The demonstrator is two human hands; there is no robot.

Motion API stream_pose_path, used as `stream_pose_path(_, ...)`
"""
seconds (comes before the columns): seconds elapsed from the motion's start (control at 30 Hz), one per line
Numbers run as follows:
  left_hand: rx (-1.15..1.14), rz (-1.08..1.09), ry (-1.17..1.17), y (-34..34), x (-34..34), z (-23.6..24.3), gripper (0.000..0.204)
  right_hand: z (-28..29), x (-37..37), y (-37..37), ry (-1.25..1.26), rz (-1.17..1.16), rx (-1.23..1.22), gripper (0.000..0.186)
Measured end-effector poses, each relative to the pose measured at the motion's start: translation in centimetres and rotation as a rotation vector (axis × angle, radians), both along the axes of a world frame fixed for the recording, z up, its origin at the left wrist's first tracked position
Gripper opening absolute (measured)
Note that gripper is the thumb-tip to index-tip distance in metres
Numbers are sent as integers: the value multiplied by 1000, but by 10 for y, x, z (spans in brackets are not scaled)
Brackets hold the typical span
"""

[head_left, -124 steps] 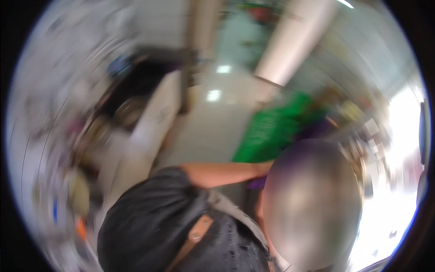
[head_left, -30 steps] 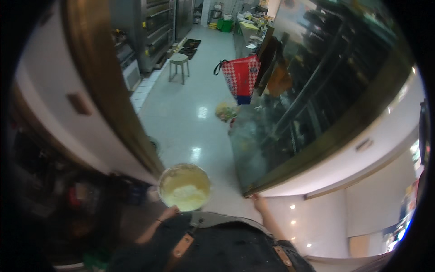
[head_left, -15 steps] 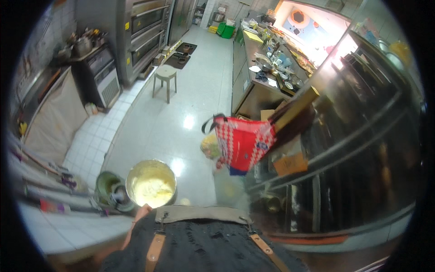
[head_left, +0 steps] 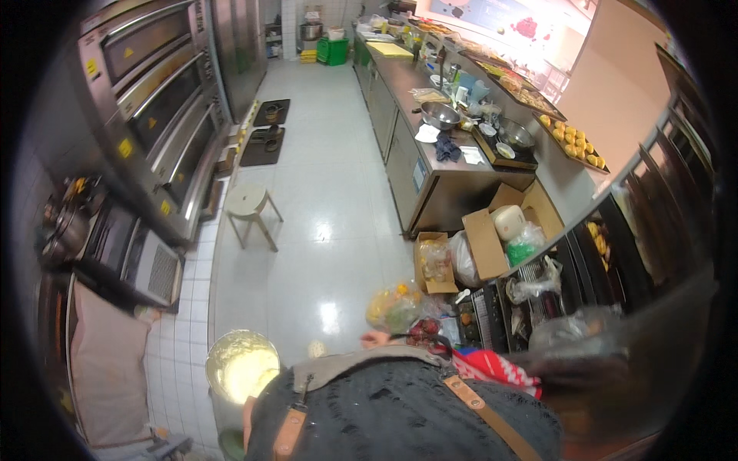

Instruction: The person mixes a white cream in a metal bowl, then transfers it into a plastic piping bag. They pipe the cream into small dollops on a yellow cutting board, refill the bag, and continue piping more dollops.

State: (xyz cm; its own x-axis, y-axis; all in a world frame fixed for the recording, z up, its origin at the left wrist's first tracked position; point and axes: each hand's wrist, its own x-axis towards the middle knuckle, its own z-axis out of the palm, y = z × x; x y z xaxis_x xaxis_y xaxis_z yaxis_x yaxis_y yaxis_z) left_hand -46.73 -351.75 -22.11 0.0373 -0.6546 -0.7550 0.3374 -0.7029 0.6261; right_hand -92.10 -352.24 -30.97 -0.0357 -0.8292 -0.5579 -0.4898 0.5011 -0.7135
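Note:
A large steel mixing bowl (head_left: 223,355) holds a pale yellow, creamy mixture. My left hand (head_left: 247,413) is at the bowl's near right rim and seems to grip it, though my body hides most of the fingers. Just beyond the apron's top edge, my right hand (head_left: 375,339) reaches forward, small and slightly blurred, its fingers loosely stretched out. A black strap runs by its wrist toward a red and white checked bag (head_left: 500,370), which is partly hidden by my dark clothing. Bagged produce (head_left: 396,306) lies on the floor just ahead of that hand.
A pale stool (head_left: 250,203) and black floor mats (head_left: 263,146) stand along the left, by the deck oven (head_left: 157,115). Cardboard boxes (head_left: 484,242) sit below the steel counter (head_left: 453,188). A tray rack (head_left: 615,230) rises at right; a green bucket (head_left: 233,443) is partly visible beside me.
The red bag has dropped from in front of me to low at my right side. My right hand now shows. The view has shifted, and the bowl appears lower and farther left.

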Motion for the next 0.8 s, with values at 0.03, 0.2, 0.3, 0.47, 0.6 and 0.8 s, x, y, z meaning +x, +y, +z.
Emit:
stream_pose_path(0.03, 12, -10, 15, -41, -12, 6, 28, -12, -28, -7, 69, -33, -63, 51)
stream_pose_path(0.2, 36, -85, 104, -263, -97, 34, 32, -34, -162, -55, 281, -318, 103, 48)
stream_pose_path(0.3, 52, -134, 178, -400, -168, 37, 34, -47, -220, -101, 283, -469, 210, 47)
stream_pose_path(0.47, 141, -132, 363, -598, -317, 46, 38, -86, -325, -232, 234, -585, 316, 46)
stream_pose_path(0.6, 327, -127, 623, -736, -438, 83, 44, -81, -420, -387, 197, -565, 256, 44)
stream_pose_path(0.8, 388, -303, 634, -948, -621, 106, 57, -43, -537, -655, 128, -587, -109, 41)
